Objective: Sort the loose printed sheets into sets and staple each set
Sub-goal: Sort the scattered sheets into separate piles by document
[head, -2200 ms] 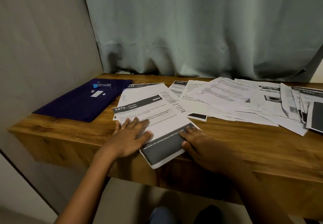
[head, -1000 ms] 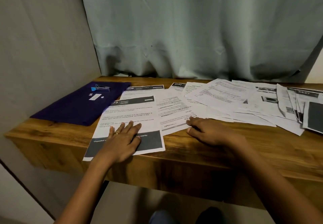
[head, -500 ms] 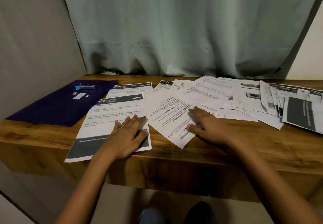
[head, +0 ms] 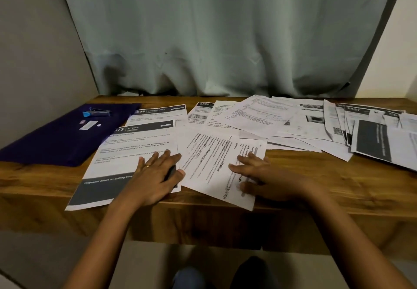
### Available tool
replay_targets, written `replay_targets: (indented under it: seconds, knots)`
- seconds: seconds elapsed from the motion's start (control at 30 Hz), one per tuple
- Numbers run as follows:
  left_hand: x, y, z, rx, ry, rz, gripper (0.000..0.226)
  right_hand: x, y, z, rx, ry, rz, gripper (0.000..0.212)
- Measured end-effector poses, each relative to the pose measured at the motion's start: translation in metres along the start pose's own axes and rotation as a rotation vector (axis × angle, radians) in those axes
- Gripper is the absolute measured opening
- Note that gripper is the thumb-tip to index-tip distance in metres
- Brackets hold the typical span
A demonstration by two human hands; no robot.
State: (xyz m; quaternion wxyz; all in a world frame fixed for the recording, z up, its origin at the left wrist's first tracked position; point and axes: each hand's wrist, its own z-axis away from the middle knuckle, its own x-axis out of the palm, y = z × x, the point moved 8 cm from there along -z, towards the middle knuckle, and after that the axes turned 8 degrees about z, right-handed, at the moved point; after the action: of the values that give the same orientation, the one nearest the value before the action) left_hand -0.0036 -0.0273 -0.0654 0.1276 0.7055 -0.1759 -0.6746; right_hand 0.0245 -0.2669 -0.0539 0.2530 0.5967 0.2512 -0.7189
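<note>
Our left hand (head: 155, 177) presses the headed sheet (head: 126, 151), fingers (head: 171, 158) straight; our right hand (head: 261, 176), blurred, seems spread flat on the text sheet (head: 209, 160). Both overhang the bench (head: 361, 180) edge. Thin, limp, slippery: we'd pinch an overhanging corner.

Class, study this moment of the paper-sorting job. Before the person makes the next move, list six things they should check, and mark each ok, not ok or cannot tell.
1. Left hand flat on the 573 kitchen sheet, pinning it: ok.
2. Right hand has fingers on the angled text sheet: ok.
3. Angled text sheet belongs with the 573 kitchen sheet: cannot tell, the print is too small.
4. Those two sheets squared for stapling: not ok, the angled one lies skewed, its corner past the table front edge.
5. Stapler located: ok, on the purple cloth, far left.
6. Other sheets sorted: not ok, spread overlapping.
</note>
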Motion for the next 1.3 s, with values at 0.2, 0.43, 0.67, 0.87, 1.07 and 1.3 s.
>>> replay_targets:
  seconds: [0.2,0.43,0.67,0.87,1.07,1.3]
  knots:
    - [-0.002,-0.002,0.003,0.002,-0.033,0.002,0.062,-0.012,0.035,0.007,0.0,-0.12,0.012,0.059]
    - [-0.001,0.003,0.012,0.054,-0.04,0.024,0.057,-0.045,0.049,-0.003,0.162,0.153,0.087,0.044]
    - [-0.005,-0.003,0.014,0.086,-0.04,-0.007,0.06,0.01,0.002,-0.01,0.229,0.012,0.045,0.082]
    - [-0.009,-0.01,0.02,0.074,-0.065,0.018,0.061,0.005,0.008,-0.02,0.122,0.001,-0.039,0.067]
    - [-0.014,-0.012,0.023,0.09,-0.063,0.061,0.062,0.004,0.012,-0.032,0.049,-0.049,-0.081,0.059]
    - [-0.023,-0.014,0.04,0.076,-0.012,0.152,0.082,-0.009,0.013,-0.03,0.031,-0.064,-0.05,0.06]
